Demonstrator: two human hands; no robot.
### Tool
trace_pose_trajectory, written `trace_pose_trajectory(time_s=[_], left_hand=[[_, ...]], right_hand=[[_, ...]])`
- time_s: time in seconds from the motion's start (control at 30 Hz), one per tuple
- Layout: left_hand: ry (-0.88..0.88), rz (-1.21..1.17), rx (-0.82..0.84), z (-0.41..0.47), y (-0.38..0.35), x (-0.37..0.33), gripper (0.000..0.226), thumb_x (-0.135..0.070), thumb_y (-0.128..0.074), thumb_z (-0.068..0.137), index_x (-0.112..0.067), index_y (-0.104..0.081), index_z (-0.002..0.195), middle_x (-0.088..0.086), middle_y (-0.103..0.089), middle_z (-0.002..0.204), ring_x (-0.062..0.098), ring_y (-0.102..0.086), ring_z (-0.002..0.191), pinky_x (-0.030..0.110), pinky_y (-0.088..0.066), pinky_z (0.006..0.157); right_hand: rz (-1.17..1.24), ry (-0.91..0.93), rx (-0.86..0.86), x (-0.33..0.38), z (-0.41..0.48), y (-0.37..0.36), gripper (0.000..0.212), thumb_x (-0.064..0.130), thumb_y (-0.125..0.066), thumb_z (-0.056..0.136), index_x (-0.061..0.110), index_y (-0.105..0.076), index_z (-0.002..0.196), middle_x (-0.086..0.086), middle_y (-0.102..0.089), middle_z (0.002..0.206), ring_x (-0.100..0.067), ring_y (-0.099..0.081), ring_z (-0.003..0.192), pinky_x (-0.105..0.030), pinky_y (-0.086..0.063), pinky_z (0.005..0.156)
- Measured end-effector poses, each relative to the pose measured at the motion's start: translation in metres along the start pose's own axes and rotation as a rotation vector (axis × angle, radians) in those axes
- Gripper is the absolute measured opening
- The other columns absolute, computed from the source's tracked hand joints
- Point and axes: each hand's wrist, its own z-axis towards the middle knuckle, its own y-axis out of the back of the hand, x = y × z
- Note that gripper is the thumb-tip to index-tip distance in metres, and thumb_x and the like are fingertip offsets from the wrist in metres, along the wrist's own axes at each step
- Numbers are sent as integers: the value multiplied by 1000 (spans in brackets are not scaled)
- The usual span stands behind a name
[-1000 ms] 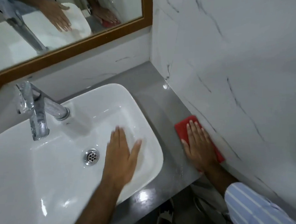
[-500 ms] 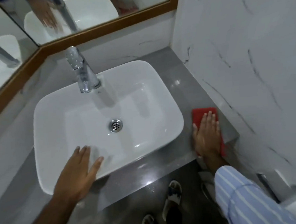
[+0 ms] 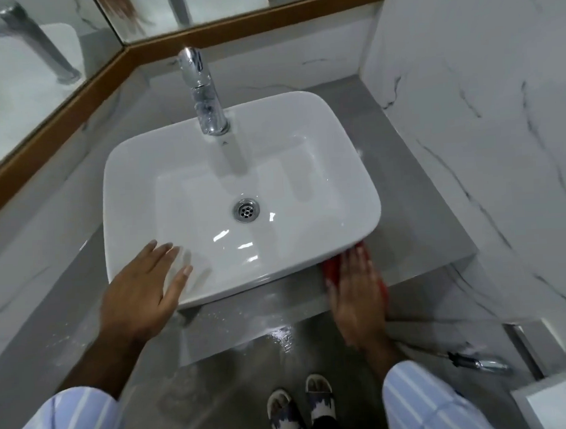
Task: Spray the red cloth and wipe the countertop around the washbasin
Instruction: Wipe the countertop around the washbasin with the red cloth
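Item, as I see it: white rectangular ceramic washbasin (image 3: 241,196) on grey stone desk (image 3: 416,214), with bare strips right and front. My right hand (image 3: 358,295) lies flat, fingers extended, pressing the red cloth (image 3: 332,269) at the basin's front-right corner by the desk edge; the cloth is mostly hidden beneath. My left hand (image 3: 138,294), fingers spread and holding nothing, rests on the basin's front-left rim.

The washbasin (image 3: 320,140) is shiny white. The countertop (image 3: 414,187) is grey. The cloth (image 3: 331,268) is red. The wall (image 3: 486,111) is white with thin dark lines. The mirror frame (image 3: 264,16) is brown. The sleeves (image 3: 426,403) are light blue with white stripes. The tap (image 3: 203,90) is silver. The slippers (image 3: 282,414) look white and dark, maybe patterned.
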Motion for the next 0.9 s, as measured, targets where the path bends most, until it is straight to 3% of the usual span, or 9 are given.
trace_pose_trajectory(time_s=[0.13, 0.27, 0.37, 0.47, 0.53, 0.63, 0.7, 0.8, 0.9], left_hand=[[1, 15, -30, 1, -2, -1, 85, -67, -18, 98, -13, -60, 148, 9, -59, 157, 30, -44, 155, 53, -41, 125], [16, 36, -126, 0, -9, 0, 78, -61, -24, 101, -9, -65, 142, 13, -63, 152, 36, -47, 152, 56, -37, 126], [45, 42, -174, 0, -15, 1, 74, -58, -26, 102, -10, -67, 140, 13, -64, 150, 36, -49, 150, 54, -34, 127], [47, 38, -185, 0, -16, 2, 75, -59, -26, 102, -10, -68, 139, 13, -66, 148, 36, -52, 148, 53, -37, 125], [40, 34, -189, 0, -17, 3, 75, -60, -25, 102, -11, -68, 139, 12, -67, 147, 35, -53, 147, 52, -40, 124], [38, 25, -187, 1, -17, 8, 76, -62, -24, 101, -12, -68, 140, 10, -67, 148, 33, -53, 148, 51, -42, 123], [40, 16, -184, 0, -17, 7, 79, -64, -23, 100, -12, -67, 141, 10, -66, 149, 32, -53, 148, 52, -42, 124], [31, 1, -199, -1, -16, 6, 84, -69, -20, 100, -13, -67, 141, 8, -66, 149, 31, -54, 147, 52, -43, 123], [38, -20, -205, 0, -17, 12, 94, -78, -8, 97, -18, -65, 143, 4, -65, 151, 28, -54, 148, 52, -44, 124]], right_hand=[[40, 175, 8, -1, -13, -12, 70, 50, -31, 107, 7, -25, 162, -14, -22, 171, -28, -17, 160, -50, -20, 129], [18, -85, -101, -32, -1, -7, 70, 42, -39, 106, 2, -24, 161, -20, -24, 170, -34, -20, 159, -57, -25, 125], [-1, -204, -131, 0, -7, -14, 68, 40, -34, 108, -2, -22, 161, -23, -24, 169, -36, -21, 158, -57, -25, 125], [32, 8, -139, 60, -32, -32, 66, 40, -38, 109, -3, -29, 158, -26, -30, 166, -39, -27, 156, -56, -28, 125], [61, 195, -45, 91, -49, -42, 65, 45, -35, 108, 1, -34, 157, -22, -34, 165, -38, -31, 154, -56, -31, 123], [17, 377, 15, 97, -49, -41, 68, 50, -40, 106, 6, -35, 158, -15, -33, 166, -33, -29, 155, -51, -29, 124], [-4, 314, 4, 77, -42, -33, 70, 52, -41, 105, 5, -35, 158, -17, -34, 166, -33, -29, 156, -51, -27, 125], [4, 54, -77, 43, -34, -22, 71, 48, -36, 105, 2, -31, 159, -21, -30, 167, -36, -27, 156, -54, -23, 127], [-33, -149, -118, 62, -31, -28, 68, 36, -39, 107, -4, -25, 159, -25, -26, 167, -38, -24, 157, -57, -27, 124]])
